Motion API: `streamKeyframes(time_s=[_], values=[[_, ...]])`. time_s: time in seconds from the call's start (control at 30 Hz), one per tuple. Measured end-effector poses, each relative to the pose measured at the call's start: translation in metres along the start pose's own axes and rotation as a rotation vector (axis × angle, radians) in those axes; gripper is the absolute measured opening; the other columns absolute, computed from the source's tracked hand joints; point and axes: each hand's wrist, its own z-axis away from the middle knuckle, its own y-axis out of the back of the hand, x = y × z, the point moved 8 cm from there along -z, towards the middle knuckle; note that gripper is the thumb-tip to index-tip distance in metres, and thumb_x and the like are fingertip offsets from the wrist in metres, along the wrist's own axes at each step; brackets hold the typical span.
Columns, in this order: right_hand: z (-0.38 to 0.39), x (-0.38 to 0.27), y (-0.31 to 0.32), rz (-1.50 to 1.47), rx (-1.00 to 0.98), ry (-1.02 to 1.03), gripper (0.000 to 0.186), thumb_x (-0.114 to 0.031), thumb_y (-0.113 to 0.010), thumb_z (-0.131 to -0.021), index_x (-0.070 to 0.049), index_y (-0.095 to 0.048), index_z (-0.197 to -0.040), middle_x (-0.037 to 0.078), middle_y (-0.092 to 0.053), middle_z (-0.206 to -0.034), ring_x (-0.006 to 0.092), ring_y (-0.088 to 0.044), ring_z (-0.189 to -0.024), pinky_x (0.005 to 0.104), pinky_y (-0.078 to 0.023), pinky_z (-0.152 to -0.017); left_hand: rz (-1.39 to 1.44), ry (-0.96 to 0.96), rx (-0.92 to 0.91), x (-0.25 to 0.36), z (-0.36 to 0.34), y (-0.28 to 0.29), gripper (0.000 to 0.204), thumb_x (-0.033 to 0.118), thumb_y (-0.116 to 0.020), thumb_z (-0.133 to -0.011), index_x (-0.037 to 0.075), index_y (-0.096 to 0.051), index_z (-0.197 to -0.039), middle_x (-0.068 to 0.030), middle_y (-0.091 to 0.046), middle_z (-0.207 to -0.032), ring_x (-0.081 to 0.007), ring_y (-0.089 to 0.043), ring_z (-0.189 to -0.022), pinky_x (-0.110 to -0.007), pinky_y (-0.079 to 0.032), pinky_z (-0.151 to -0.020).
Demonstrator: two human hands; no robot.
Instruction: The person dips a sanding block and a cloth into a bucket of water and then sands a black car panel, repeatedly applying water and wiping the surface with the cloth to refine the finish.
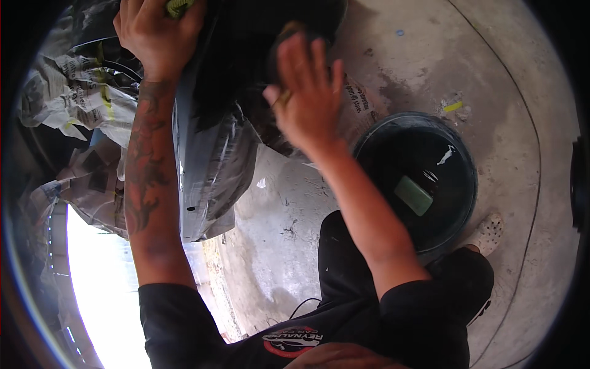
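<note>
At the top left, my left hand (158,40) is closed, with a bit of yellow-green textured material (178,7), perhaps a cloth, showing between thumb and fingers. My right hand (307,98) is held over a dark, glossy car body panel (236,46), its fingers spread and slightly blurred. Whether its palm touches the panel cannot be seen. A brownish patch just beyond those fingertips looks like a reflection. To the right of my right forearm stands a round dark bucket (470,154) of dark water, with a green rectangular block (413,195) in it.
Printed paper and plastic masking (92,92) covers parts of the car at left. More printed masking (362,101) hangs beside the bucket. Stained concrete floor (504,129) extends right, with a yellow scrap (453,106) on it. A pale perforated clog (490,234) is near the bucket.
</note>
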Motion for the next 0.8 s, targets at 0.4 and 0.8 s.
streamKeyframes(time_s=[0.4, 0.8], values=[[0.025, -0.053, -0.023, 0.08, -0.111, 0.361, 0.08, -0.036, -0.071, -0.085, -0.019, -0.038, -0.157, 0.006, -0.03, -0.166, 0.0343, -0.027, -0.151, 0.0707, -0.02, -0.114, -0.039, -0.008, 0.043, -0.001, 0.004, 0.0, 0.025, 0.01, -0.082, -0.074, 0.007, -0.069, -0.095, -0.0093, -0.068, -0.102, -0.0297, -0.064, -0.093, -0.04, -0.044, -0.08], [0.042, -0.068, -0.029, 0.002, -0.205, 0.407, 0.088, -0.029, -0.075, -0.078, -0.026, -0.037, -0.157, -0.006, -0.024, -0.168, 0.0204, -0.029, -0.152, 0.0713, -0.012, -0.117, -0.037, -0.001, 0.074, -0.001, 0.006, 0.001, 0.023, 0.011, -0.082, -0.075, 0.007, -0.069, -0.093, -0.0074, -0.068, -0.101, -0.029, -0.064, -0.094, -0.039, -0.045, -0.081]])
